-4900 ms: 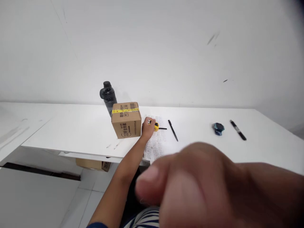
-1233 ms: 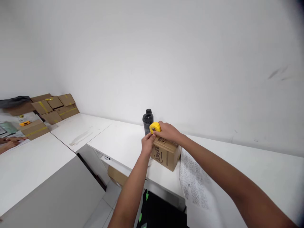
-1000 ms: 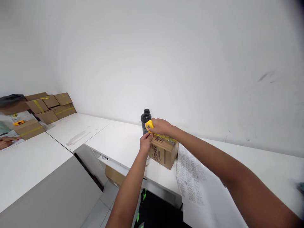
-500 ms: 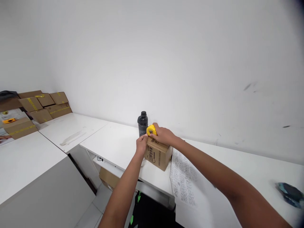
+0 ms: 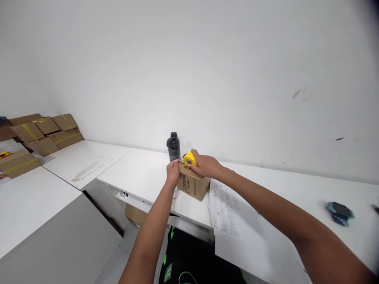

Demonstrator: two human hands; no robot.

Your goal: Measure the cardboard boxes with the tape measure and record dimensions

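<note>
A yellow tape measure [image 5: 190, 159] is gripped in my right hand [image 5: 207, 165], just over the top of a cardboard box [image 5: 192, 185] with dark print. My left hand [image 5: 172, 171] is closed at the box's top left corner. Its fingertips pinch the end of a short pale strip of tape blade [image 5: 181, 160] that runs out of the case. The box stands on the white table, and my right hand hides part of its top. Just behind my left hand is a dark shaker bottle [image 5: 173, 146], upright.
Handwritten sheets of paper [image 5: 223, 207] lie right of the box, under my right forearm. Further right is a blurred dark teal item [image 5: 339, 213]. Several taped cardboard boxes [image 5: 44, 132] are stacked at far left. A white wall [image 5: 189, 71] rises behind the table.
A little blade now shows between my hands, as the tape measure case sits slightly further from my left hand. The whole view has shifted, with table items appearing further left and higher.
</note>
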